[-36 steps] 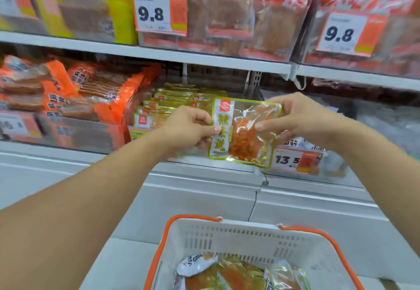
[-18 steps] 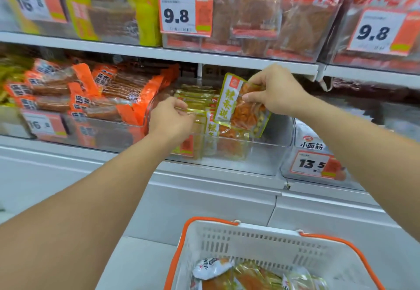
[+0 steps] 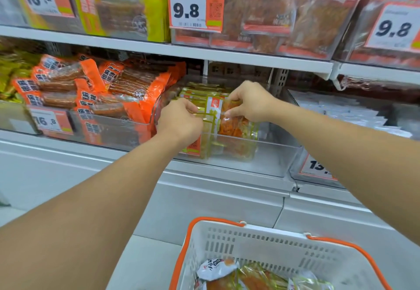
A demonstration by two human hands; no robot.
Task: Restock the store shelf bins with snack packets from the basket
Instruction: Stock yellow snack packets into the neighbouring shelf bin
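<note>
Both hands pinch one glossy green-edged packet, left hand and right hand curled round it, over the clear plastic bin; below them, a slotted white basket.

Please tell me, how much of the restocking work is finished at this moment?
Done: a row of yellow-green packets already stands in the clear bin. In hand: the left hand and right hand grip one packet at the front of that row, not yet released. Left: several packets lie in the basket.
</note>
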